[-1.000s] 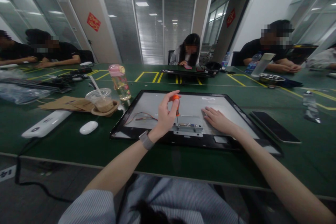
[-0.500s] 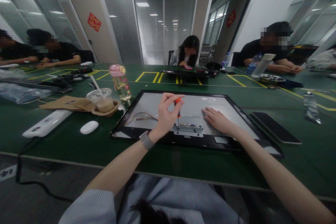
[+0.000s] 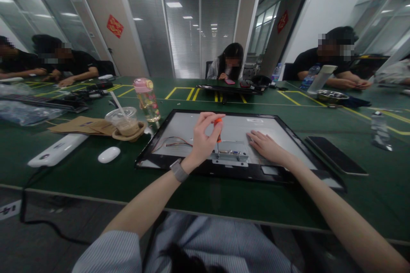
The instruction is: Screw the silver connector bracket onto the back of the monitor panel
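My left hand is closed on the orange and dark handle of a screwdriver, which stands upright with its shaft pointing down. The tip meets a metal bracket with ports along it; the exact contact point is too small to make out. Beneath lies a flat display panel, its grey back facing up inside a black frame. My right hand rests flat on the panel's right part, fingers stretched out and holding nothing. Thin coloured wires lie on the panel's left side.
Left of the panel are a white mouse, an iced drink cup, a pink-lidded bottle and a white power strip. A black phone lies to the right. Several people sit around the green table.
The screwdriver handle has turned slightly between my left fingers. My right hand stays in place. At the far left, a person's hand has shifted on the table.
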`<state>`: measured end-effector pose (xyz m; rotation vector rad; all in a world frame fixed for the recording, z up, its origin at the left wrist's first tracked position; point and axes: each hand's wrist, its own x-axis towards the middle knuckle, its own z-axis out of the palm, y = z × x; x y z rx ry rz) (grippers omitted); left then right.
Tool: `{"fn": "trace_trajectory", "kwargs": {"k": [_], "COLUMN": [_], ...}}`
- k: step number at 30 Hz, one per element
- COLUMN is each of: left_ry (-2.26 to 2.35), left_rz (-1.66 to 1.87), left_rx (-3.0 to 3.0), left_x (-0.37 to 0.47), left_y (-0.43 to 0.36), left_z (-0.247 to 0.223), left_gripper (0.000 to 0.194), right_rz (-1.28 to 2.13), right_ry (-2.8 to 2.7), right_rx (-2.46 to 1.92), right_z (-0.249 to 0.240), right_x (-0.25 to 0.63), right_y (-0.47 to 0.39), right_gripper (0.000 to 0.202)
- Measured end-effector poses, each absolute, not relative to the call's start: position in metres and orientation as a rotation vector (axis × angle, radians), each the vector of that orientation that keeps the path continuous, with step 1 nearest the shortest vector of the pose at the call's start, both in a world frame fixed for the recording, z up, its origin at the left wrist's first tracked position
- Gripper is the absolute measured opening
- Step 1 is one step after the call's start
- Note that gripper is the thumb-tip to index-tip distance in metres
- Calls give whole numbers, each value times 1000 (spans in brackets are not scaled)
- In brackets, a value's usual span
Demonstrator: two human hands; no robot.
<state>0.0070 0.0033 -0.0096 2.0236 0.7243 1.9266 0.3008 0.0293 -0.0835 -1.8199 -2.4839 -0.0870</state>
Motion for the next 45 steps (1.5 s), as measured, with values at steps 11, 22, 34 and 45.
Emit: {"fn": "trace_trajectory", "kwargs": {"k": [11, 22, 34, 45], "left_ry": [772, 758, 777, 776], "left_rz": [2127, 2090, 2073, 2061], "left_rx": [1933, 1945, 1962, 1968], "left_x": [8, 7, 7, 6], "left_y": [4, 4, 5, 4], "left_z": [-11, -9, -8, -7], "left_gripper": [10, 11, 10, 11], "right_rz": [-93, -115, -108, -56], "right_ry": [-2475, -2477, -2472, -2483], "right_rx": [-1837, -1822, -1850, -1859], "right_z": [-84, -86, -83, -78], "right_x": [300, 301, 298, 296], "right_y": [29, 30, 27, 26], "right_gripper": [61, 60, 59, 61]}}
